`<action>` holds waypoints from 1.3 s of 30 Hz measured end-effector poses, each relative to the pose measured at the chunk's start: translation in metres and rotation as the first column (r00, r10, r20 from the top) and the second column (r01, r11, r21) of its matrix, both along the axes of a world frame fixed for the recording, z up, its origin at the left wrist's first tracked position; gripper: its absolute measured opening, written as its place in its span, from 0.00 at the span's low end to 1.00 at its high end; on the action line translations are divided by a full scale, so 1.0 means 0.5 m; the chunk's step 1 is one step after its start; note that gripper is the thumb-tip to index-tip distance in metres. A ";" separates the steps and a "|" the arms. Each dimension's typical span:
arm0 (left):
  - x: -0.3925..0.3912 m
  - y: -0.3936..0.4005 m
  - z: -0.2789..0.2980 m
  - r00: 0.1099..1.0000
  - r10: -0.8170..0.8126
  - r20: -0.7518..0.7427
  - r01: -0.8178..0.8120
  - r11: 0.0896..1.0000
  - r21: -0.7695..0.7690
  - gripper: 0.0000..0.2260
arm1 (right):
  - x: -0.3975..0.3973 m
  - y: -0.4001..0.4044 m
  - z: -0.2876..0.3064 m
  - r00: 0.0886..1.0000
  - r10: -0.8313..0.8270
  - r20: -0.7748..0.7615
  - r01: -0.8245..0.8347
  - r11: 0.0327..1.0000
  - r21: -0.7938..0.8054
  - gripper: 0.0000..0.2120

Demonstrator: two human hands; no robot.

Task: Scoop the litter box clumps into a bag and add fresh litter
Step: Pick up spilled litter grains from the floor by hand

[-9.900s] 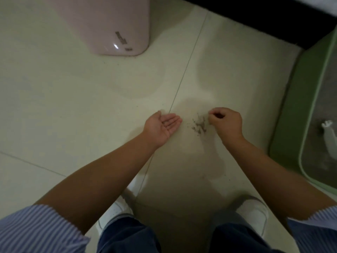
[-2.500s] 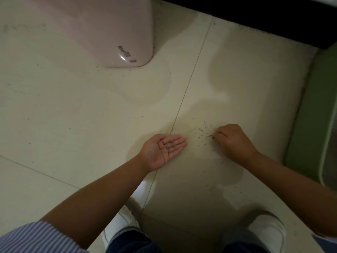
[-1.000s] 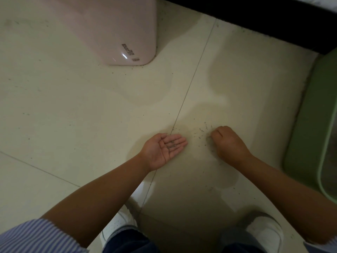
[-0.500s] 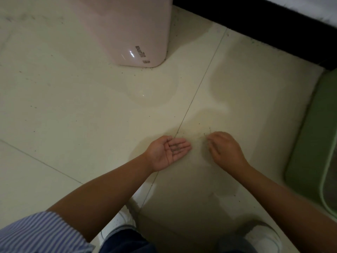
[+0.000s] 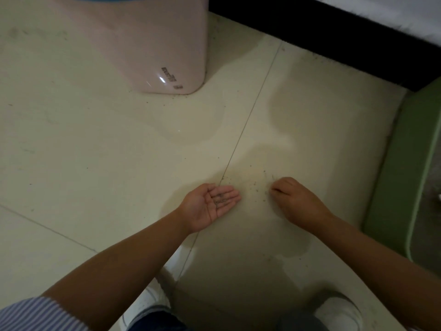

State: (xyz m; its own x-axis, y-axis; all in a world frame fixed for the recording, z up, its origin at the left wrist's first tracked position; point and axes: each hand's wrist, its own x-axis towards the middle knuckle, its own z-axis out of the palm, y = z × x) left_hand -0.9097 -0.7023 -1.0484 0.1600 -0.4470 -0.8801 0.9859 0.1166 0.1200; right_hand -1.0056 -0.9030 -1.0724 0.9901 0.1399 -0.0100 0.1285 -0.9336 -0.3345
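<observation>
My left hand (image 5: 210, 204) lies palm up on the cream tile floor, fingers straight, with a small heap of grey litter grains (image 5: 221, 199) in the palm. My right hand (image 5: 292, 199) is just to its right, knuckles up, fingers curled with the tips down on the floor. Scattered litter grains (image 5: 256, 185) lie on the tile between the two hands. The green litter box (image 5: 403, 173) stands at the right edge, only partly in view, with grey litter inside.
A pale pink bin (image 5: 148, 44) stands on the floor at the upper left. A dark furniture base (image 5: 334, 32) runs along the top right. My two white shoes (image 5: 338, 311) are at the bottom. Loose grains dot the floor near the bin.
The pile of litter on the floor has shrunk to scattered grains, and grains now lie in my left palm. My right hand has kept working at the grains; the view has shifted slightly.
</observation>
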 end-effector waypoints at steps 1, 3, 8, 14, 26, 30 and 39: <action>0.000 0.001 -0.002 1.000 0.005 -0.003 -0.005 1.000 -0.009 0.20 | -0.006 -0.006 0.004 0.999 -0.010 0.035 0.010 1.000 0.004 0.13; 0.000 0.001 -0.004 1.000 0.005 -0.006 -0.005 1.000 -0.014 0.20 | -0.016 -0.019 0.007 0.997 -0.036 0.068 0.034 0.999 0.028 0.23; 0.000 0.001 -0.005 1.000 0.012 -0.011 -0.013 1.000 -0.024 0.22 | -0.012 -0.024 0.006 0.973 -0.221 -0.071 0.217 0.974 -0.060 0.12; 0.001 0.003 -0.009 1.000 0.025 -0.012 -0.025 0.998 -0.056 0.29 | 0.002 -0.006 -0.004 0.973 -0.228 -0.033 0.227 0.973 -0.027 0.09; 0.002 0.002 -0.002 0.998 0.047 -0.030 -0.048 0.998 -0.036 0.21 | 0.008 0.012 0.002 0.997 -0.051 -0.060 0.039 0.983 -0.178 0.15; 0.002 0.002 0.000 0.999 0.039 -0.022 -0.040 0.999 -0.018 0.22 | 0.022 0.027 0.013 0.973 -0.216 -0.080 0.209 0.973 -0.096 0.10; 0.001 0.006 -0.005 0.999 0.043 -0.028 -0.044 0.998 -0.033 0.26 | 0.027 0.111 0.069 0.973 -0.228 -0.047 0.231 0.926 0.299 0.16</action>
State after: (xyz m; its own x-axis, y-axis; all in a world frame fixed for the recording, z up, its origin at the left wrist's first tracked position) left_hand -0.9091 -0.6993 -1.0510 0.1562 -0.4695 -0.8690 0.9826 0.1633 0.0884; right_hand -0.9921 -0.8473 -1.0378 0.9956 -0.0929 -0.0140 -0.0824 -0.7924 -0.6043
